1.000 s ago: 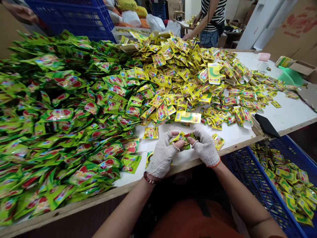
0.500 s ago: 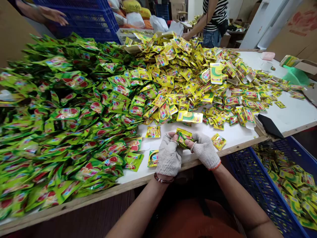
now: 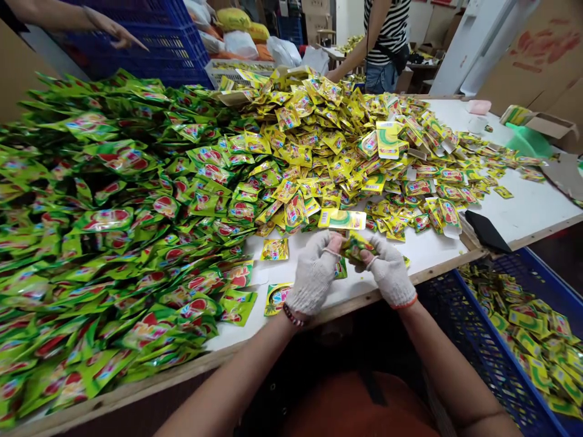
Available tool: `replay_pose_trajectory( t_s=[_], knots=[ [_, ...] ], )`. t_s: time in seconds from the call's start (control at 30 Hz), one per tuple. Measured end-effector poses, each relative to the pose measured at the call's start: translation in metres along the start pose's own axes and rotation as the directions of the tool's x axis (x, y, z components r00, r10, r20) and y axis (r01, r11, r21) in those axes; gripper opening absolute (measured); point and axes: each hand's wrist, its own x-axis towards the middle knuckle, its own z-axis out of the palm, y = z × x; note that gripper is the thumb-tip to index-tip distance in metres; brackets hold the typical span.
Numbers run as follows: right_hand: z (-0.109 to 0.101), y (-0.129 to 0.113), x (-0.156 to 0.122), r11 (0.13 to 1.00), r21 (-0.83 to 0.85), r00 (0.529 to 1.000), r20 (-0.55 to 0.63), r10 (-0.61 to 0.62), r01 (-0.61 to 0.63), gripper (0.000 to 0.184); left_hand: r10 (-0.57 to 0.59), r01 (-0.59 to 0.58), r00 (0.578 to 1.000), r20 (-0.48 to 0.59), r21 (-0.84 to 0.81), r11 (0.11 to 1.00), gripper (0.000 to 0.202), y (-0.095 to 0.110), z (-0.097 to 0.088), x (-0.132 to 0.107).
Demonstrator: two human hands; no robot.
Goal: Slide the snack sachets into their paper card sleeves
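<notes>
Both my hands wear pale knitted gloves with bare fingertips. My left hand [image 3: 315, 270] and my right hand [image 3: 389, 270] meet over the table's front edge, fingers closed on a small yellow-and-green packet [image 3: 357, 246] between them. Just below it shows part of a green packet [image 3: 340, 268]; whether fingers hold it or it lies on the table, I cannot tell. Left of my left hand lie a yellow packet [image 3: 275, 249] and a yellow pineapple-print packet [image 3: 277, 300]. A flat yellow card box [image 3: 341, 219] lies just beyond my fingers.
Green watermelon packets [image 3: 113, 218] heap up on the left, yellow packets [image 3: 319, 133] in the middle. A black flat object [image 3: 487, 231] lies by the right edge, above a blue crate [image 3: 514, 370] of yellow packets. A co-worker's hand [image 3: 116, 30] and a striped-shirt person [image 3: 387, 36] are beyond.
My hands have shifted slightly right, and the packet between them has turned. A green packet now shows below them. The co-worker's hand at upper left now points a finger. The view has shifted slightly.
</notes>
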Motion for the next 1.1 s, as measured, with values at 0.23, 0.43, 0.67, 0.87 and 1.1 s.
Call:
replay_pose_trajectory(
  t_s=[0.23,0.43,0.67,0.87,1.1],
  knots=[
    [-0.041,-0.003,0.001,0.994,-0.06,0.973,-0.209,-0.098,0.087,0.044,0.205,-0.425,0.905,0.372,0.792,0.437,0.028,-0.011,0.005,0.074],
    [-0.061,-0.019,0.006,0.906,-0.234,0.934,0.026,-0.357,0.353,0.029,0.123,-0.428,0.874,0.47,0.626,0.651,0.029,0.005,-0.016,0.056],
    [-0.028,-0.003,0.015,0.999,-0.014,0.999,0.008,-0.044,0.044,0.049,0.269,-0.448,0.893,0.36,0.757,0.475,0.074,0.003,-0.025,0.013],
    [-0.02,-0.004,0.011,0.994,0.101,0.999,-0.02,-0.04,0.042,0.049,0.236,-0.416,0.908,0.346,0.815,0.404,0.057,-0.005,-0.031,0.011],
    [-0.039,-0.019,0.016,0.97,-0.232,0.983,0.183,-0.029,0.072,0.027,0.138,-0.456,0.883,0.449,0.748,0.481,0.054,-0.009,-0.038,0.009]
  ],
)
